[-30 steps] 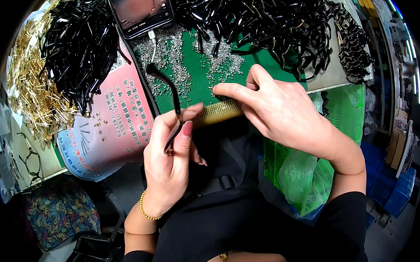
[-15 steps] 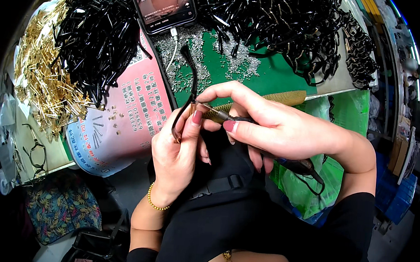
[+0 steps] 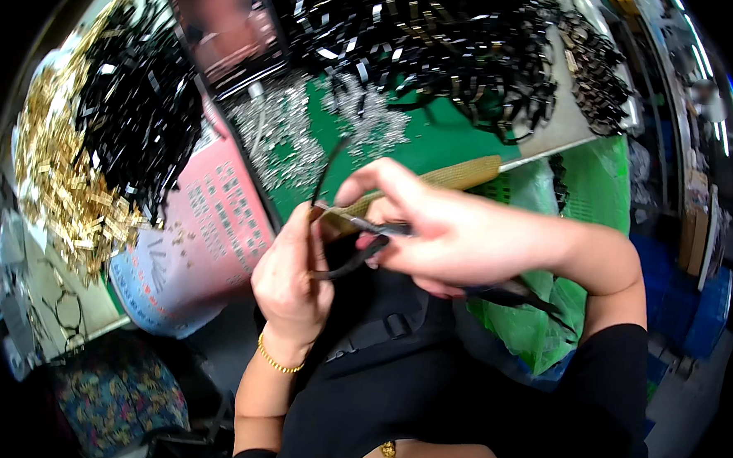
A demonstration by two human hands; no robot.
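Note:
My left hand (image 3: 289,275), with a gold bracelet at the wrist, pinches a thin curved black strip (image 3: 328,165) and holds it upright in front of my chest. My right hand (image 3: 457,234) reaches across from the right, closed on a slim metal-tipped tool (image 3: 358,222) with dark handles (image 3: 512,295). The tool's tip meets the strip just above my left fingers. Both hands hover above the near edge of a green mat (image 3: 446,142).
Piles of black strips lie at the back (image 3: 426,41) and left (image 3: 140,126), next to gold pieces (image 3: 54,179). Small silver parts (image 3: 297,134) are scattered on the mat. A phone (image 3: 224,27), a pink printed card (image 3: 209,229) and a green bag (image 3: 536,321) are nearby.
My right hand left the mat's edge and came to the black strip with the tool. My left hand lifted the strip closer to my chest.

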